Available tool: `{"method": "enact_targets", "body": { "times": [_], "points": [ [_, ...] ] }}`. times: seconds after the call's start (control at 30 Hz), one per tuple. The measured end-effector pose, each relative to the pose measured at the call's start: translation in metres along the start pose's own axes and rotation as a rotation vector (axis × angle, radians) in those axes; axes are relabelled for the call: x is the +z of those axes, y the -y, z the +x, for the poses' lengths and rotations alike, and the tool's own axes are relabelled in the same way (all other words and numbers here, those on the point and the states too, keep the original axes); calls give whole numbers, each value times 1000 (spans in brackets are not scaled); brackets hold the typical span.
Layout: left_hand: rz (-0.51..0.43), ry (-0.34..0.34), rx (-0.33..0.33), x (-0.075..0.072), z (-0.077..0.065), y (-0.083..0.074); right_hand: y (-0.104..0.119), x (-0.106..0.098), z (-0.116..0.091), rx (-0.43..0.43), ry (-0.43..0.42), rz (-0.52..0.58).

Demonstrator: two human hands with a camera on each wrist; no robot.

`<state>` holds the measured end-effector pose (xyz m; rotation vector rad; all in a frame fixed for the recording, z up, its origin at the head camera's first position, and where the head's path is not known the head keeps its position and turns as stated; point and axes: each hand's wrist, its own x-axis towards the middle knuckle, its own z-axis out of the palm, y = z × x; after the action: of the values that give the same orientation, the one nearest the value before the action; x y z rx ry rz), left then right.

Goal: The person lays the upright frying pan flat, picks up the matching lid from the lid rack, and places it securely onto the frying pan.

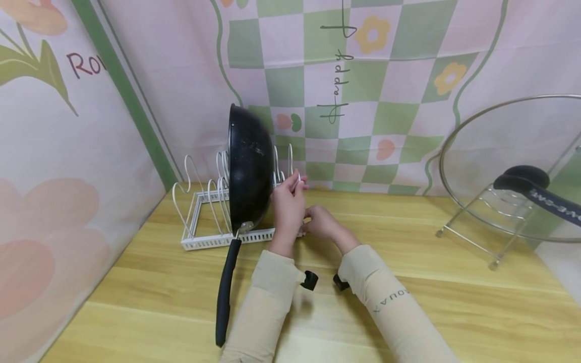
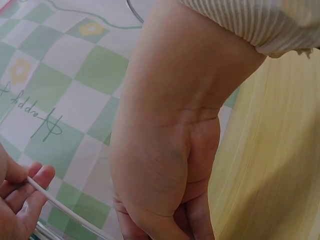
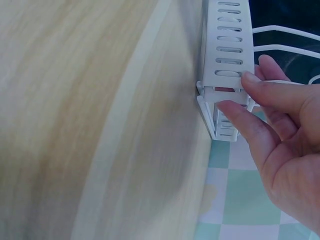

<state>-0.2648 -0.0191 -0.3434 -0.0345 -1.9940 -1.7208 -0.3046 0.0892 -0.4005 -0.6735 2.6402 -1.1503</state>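
A white pan rack (image 1: 204,243) with wire loops stands on the table. In it a black wok (image 1: 250,161) is propped on its side, its long black handle (image 1: 224,295) pointing toward the front. My left hand (image 1: 289,206) pinches a white wire loop (image 2: 65,209) right of the wok. Lower down, my right hand (image 1: 321,222) holds the rack's front right corner. The right wrist view shows its thumb and fingers around the end of the slotted rail (image 3: 229,35). My right forearm (image 2: 165,100) fills the middle of the left wrist view.
On the right, a large glass lid (image 1: 490,146) with a black knob leans on a metal wire stand (image 1: 472,247). A black handle with lettering (image 1: 554,201) juts in from the right edge. Patterned cloth (image 1: 354,101) hangs behind the wooden table (image 1: 386,242).
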Motion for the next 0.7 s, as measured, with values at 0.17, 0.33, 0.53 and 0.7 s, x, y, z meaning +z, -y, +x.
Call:
{"method": "enact_targets", "body": {
  "times": [0.17,0.33,0.53,0.7],
  "points": [
    [18,-4,-3,0,1,-1,0,0,0,2,7,1],
    [18,8,-13,0,1,-1,0,0,0,4,1,-1],
    [53,23,-33,-1,1,-5,0,0,0,-5,4,3],
    [75,34,-54,-2,1,-7,-1,0,0,3,5,11]
  ]
}}
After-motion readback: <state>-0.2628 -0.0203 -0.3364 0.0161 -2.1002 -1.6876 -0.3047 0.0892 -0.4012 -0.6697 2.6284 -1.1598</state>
